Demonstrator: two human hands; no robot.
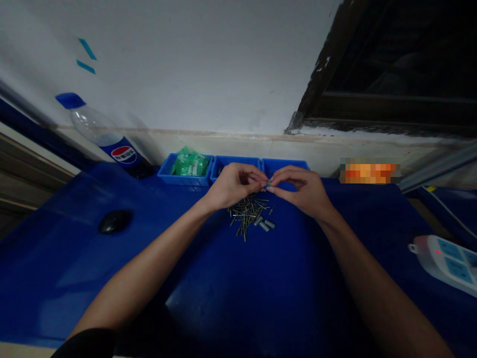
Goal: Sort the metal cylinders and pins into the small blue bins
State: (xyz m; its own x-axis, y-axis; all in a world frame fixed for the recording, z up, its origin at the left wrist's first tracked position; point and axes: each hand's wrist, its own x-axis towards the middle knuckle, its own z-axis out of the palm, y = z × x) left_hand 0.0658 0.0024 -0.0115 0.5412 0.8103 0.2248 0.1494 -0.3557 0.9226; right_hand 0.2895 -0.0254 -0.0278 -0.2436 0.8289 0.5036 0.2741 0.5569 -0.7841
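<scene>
A pale wall rises behind a bench with a glossy blue surface. A Pepsi bottle leans in view at the bench's far left, dark drink low inside it. A white power strip with a red light lies at the right edge. Three blue bins stand side by side along the wall: the left bin holds green packets, while the middle bin and the right bin are partly hidden by the hands.

The left hand and the right hand meet in front of these bins, fingertips almost touching. A black computer mouse sits well apart to the left. Near side of the fingers lies a loose pile of slender metal pins, their long axes crossing every way; the left hand is nearer to it. Just right of the pile are three short metal cylinders, two roughly parallel and one angled across.

Smallest is a grey metal piece, between the two hands above the bench, with both sets of fingers pinched on it; its long axis cannot be made out.
</scene>
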